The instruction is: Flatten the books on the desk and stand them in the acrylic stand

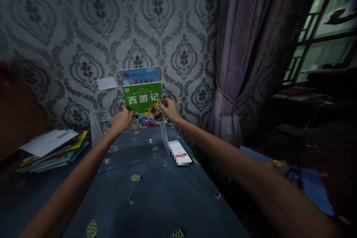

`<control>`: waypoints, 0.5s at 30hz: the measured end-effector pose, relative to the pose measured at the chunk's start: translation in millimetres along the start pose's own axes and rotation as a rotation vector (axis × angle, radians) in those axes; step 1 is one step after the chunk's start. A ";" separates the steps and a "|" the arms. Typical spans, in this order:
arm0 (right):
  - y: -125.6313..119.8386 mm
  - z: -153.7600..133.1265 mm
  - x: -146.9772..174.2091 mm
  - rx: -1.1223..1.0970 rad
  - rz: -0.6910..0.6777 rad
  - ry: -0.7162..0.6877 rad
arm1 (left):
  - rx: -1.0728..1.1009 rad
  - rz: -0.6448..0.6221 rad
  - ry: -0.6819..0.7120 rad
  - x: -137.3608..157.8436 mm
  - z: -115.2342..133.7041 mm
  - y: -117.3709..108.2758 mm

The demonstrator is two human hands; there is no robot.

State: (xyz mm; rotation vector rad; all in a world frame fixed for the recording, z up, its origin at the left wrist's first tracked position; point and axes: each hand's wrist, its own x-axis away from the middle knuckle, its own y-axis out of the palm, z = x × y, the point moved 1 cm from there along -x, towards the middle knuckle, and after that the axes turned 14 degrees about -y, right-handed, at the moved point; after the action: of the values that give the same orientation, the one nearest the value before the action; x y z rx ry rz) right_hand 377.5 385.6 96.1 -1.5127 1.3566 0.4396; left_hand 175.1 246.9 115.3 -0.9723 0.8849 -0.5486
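Upright between my two hands is a green picture book [143,98] with large white characters and colourful figures on its cover. My left hand [123,118] grips its left edge, and my right hand [170,109] pinches its right edge. Behind it stands a blue book [140,75], its top part showing above the green one. A clear plastic rack [128,154] with stepped tiers sits on the table below and around the books. Whether the green book's bottom edge rests in the rack, I cannot tell.
A phone [180,152] lies face up right of the rack. To the left is a stack of books and papers [52,148]. The table [156,200] has a dark blue patterned cover. Patterned wallpaper is behind, and a purple curtain [231,63] hangs at the right.
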 end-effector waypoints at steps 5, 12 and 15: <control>-1.6 -0.1 1.7 -0.018 0.003 -0.008 | -0.009 -0.005 -0.014 2.9 1.0 0.0; -6.0 -5.2 8.0 -0.040 0.005 -0.026 | -0.010 -0.010 -0.017 6.0 -0.9 1.3; -8.3 -7.7 10.5 -0.050 0.005 -0.031 | -0.002 -0.015 -0.005 6.2 -2.9 2.1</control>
State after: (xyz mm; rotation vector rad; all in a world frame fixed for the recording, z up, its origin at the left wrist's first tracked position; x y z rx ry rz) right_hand 385.5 372.4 94.5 -1.5373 1.3342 0.5009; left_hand 176.0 241.9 110.3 -0.9826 0.8750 -0.5575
